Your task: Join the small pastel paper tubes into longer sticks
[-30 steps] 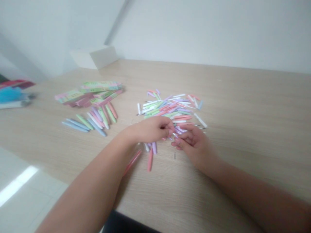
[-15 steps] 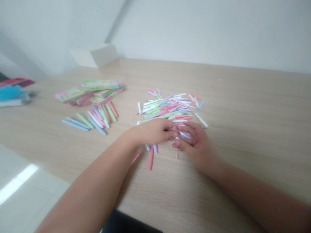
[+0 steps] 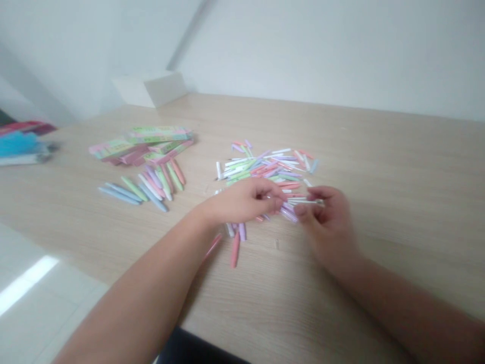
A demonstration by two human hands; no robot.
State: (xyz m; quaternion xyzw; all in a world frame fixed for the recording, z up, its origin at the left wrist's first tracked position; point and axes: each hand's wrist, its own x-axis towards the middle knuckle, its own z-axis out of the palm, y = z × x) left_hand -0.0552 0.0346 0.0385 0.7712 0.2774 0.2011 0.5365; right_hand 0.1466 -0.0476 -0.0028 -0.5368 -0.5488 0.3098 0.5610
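A loose heap of pastel pen parts (image 3: 265, 167) in pink, green, purple, white and blue lies mid-table. My left hand (image 3: 242, 202) rests at the heap's near edge, fingers pinched together on a small piece I cannot make out. My right hand (image 3: 329, 217) is just to its right, fingers curled around a thin white pen refill (image 3: 306, 201) and a purple pen barrel (image 3: 288, 214). A few pink and purple pieces (image 3: 235, 247) lie on the wood just in front of my left wrist.
A row of assembled pastel pens (image 3: 147, 186) lies to the left, with flat pink and green pen boxes (image 3: 140, 144) behind them. A white box (image 3: 155, 88) stands against the far wall. Blue and red items (image 3: 20, 144) sit at the left edge of the wooden table (image 3: 379, 167).
My right hand has shifted right and turned its fingers up, now gripping a white refill and the purple barrel. My left hand moved slightly forward and right.
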